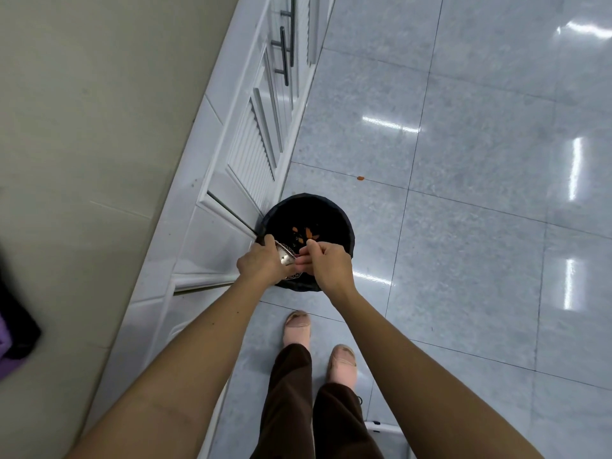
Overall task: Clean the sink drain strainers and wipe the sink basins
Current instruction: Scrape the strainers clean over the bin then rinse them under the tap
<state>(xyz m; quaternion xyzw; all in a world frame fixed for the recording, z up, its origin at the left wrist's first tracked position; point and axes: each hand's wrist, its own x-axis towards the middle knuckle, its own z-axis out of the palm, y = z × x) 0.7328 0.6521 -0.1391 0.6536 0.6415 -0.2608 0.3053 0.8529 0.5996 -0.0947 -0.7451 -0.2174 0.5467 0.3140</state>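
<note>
My left hand grips a metal mesh drain strainer and holds it tilted over a round black trash bin on the floor. My right hand is right beside the strainer, its fingers pinched together at the strainer's mouth. Whether a scrap is between those fingers cannot be told. Orange food scraps lie on the black liner inside the bin. No sink is in view.
White cabinet doors with dark bar handles run along the left, under a beige countertop. The bin stands against the cabinet base. One orange scrap lies on the grey tiled floor. My feet stand just behind the bin.
</note>
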